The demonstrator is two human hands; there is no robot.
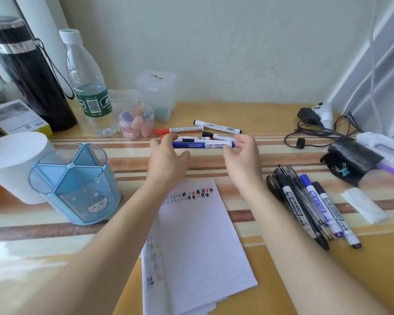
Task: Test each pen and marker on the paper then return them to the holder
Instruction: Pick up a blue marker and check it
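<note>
A blue marker (203, 145) is held level above the desk between both hands. My left hand (166, 156) pinches its left end and my right hand (242, 155) pinches its right end. Behind it lie several whiteboard markers: a red one (179, 130) and black-capped ones (217, 126). The white paper (191, 242), with coloured test strokes along its top, lies below my hands. The blue divided pen holder (75, 185) stands at the left and looks empty. Several pens and markers (312, 205) lie in a bunch on the right.
A white paper roll (11, 164), a black flask (30, 71) and a clear water bottle (87, 83) stand at the left. A small jar (135, 121) and a clear plastic box (156, 92) sit near the wall. Black cables (316, 133) and a black pouch (350, 162) lie on the right.
</note>
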